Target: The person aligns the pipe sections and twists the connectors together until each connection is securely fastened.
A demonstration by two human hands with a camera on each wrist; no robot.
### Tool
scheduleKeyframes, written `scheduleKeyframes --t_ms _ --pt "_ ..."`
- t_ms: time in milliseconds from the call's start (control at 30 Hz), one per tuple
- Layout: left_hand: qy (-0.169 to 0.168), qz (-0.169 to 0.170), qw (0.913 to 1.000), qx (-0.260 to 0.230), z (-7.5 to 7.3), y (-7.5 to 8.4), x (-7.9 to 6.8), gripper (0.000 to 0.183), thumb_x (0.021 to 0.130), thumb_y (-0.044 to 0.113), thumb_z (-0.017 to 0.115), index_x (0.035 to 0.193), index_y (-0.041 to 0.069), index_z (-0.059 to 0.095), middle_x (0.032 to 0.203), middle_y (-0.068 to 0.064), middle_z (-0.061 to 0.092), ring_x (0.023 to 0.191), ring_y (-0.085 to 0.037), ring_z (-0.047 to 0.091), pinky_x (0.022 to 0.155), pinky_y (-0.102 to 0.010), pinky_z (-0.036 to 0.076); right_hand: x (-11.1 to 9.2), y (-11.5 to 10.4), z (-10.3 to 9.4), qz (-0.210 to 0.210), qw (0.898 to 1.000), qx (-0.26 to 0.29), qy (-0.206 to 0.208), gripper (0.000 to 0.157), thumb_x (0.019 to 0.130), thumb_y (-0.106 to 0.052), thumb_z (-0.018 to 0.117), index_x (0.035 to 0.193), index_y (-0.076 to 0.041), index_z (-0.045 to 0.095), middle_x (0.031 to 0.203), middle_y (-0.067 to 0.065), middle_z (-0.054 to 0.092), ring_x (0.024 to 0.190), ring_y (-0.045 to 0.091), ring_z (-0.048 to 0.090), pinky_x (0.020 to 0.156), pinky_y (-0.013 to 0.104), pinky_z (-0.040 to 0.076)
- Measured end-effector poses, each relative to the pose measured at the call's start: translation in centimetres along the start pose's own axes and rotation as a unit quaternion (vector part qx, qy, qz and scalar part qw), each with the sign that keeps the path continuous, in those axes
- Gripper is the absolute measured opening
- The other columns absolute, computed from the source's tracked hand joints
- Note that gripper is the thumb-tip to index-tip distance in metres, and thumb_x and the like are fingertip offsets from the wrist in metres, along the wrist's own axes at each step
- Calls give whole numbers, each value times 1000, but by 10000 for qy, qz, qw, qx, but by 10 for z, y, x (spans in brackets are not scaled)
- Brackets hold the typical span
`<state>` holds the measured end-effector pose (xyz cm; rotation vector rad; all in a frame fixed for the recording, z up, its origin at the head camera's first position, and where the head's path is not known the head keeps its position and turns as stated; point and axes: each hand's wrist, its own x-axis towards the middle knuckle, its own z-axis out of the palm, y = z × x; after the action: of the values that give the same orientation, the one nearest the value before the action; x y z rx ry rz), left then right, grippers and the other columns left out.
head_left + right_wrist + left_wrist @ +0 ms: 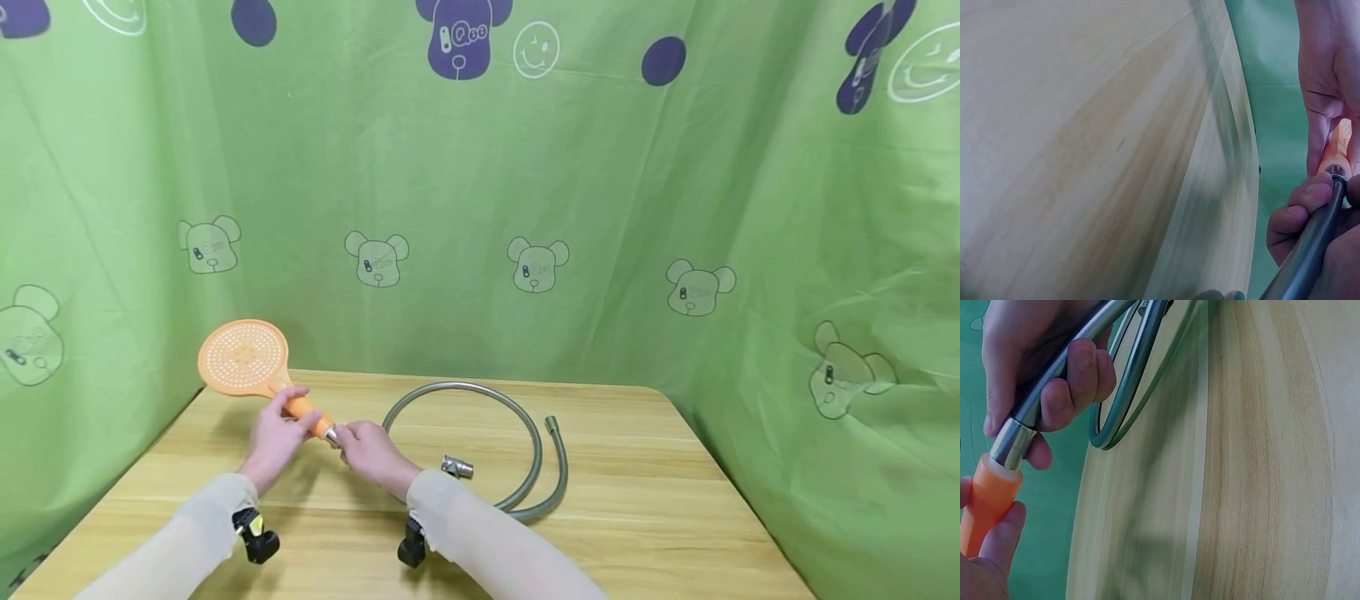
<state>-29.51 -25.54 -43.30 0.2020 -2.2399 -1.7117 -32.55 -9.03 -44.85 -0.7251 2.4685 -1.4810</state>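
Note:
An orange shower head point(243, 367) with a round perforated face is held above the table's left side, tilted with its handle down to the right. My left hand point(273, 437) grips its handle point(988, 494) between thumb and fingers. My right hand point(372, 452) curls round the end of a grey shower hose point(538, 450). In the left wrist view the hose's shiny metal nut point(1013, 444) meets the handle's end; how far it is screwed on I cannot tell. The right wrist view shows the hose point(1310, 250) running through the right hand's fingers.
The hose loops over the wooden table point(660, 500), its other end fitting point(552, 423) pointing up toward the back. A small metal connector point(457, 467) lies inside the loop. Green printed curtains point(465, 150) hang behind and at both sides.

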Motion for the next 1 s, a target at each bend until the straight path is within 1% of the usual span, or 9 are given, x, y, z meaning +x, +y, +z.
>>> scheduleKeyframes --t_ms 100,233,267,400,500,667,767,900,1000 --pt "-2 0 10000 30 0 0 0 56 95 4 67 146 2 45 128 -28 48 92 -16 62 78 -18 59 0 0 0 -35 10000 71 8 41 107 -32 43 92 -2 66 58 -5 52 46 9 39 40 22 29" --pt "-10 1 10000 28 1 0 0 56 95 4 67 146 2 45 129 -28 48 91 -16 62 77 -18 59 0 0 0 81 9996 234 114 27 106 -33 44 97 -13 58 62 -4 56 49 9 42 40 22 32" --pt "-13 3 10000 24 1 0 0 56 95 4 67 146 2 45 129 -28 47 91 -15 62 77 -18 59 1 0 1 118 9995 276 132 25 107 -32 44 98 -13 57 63 -4 56 49 10 42 40 22 32" --pt "-4 32 10000 46 1 0 0 55 95 4 67 146 1 45 127 -27 48 90 -14 61 77 -18 59 1 0 1 261 9988 385 160 24 107 -31 43 96 -14 56 62 -3 57 49 11 42 40 23 31" --pt "-14 46 10000 35 1 0 0 55 95 4 66 146 1 45 126 -27 48 91 -15 61 77 -18 59 1 0 0 264 9986 410 194 27 107 -30 43 92 -13 58 61 -3 56 48 11 42 40 23 32" --pt "-24 14 10000 -52 1 -1 0 54 95 4 66 145 1 45 129 -28 47 93 -15 61 78 -18 59 -1 -1 -1 281 9992 213 189 35 102 -41 54 87 -11 65 64 -1 60 51 11 45 44 24 35" --pt "-30 -16 10000 -88 1 0 -1 54 95 5 66 145 1 45 131 -29 47 94 -15 61 79 -18 59 -2 -2 -1 347 9992 51 168 35 96 -44 64 82 -12 66 65 -2 59 54 10 46 46 24 37" --pt "-12 -13 10000 -54 1 1 -1 53 96 4 66 145 1 45 132 -29 48 95 -16 61 79 -18 59 -2 -3 0 349 9993 -35 132 30 92 -37 71 79 -11 67 62 -5 53 52 8 44 44 22 35" --pt "46 -7 10000 6 0 1 -1 53 95 5 67 144 2 46 133 -30 50 95 -15 60 77 -18 58 -2 -5 1 339 9994 4 114 26 93 -32 71 85 -7 69 62 -5 53 51 8 43 43 21 34"
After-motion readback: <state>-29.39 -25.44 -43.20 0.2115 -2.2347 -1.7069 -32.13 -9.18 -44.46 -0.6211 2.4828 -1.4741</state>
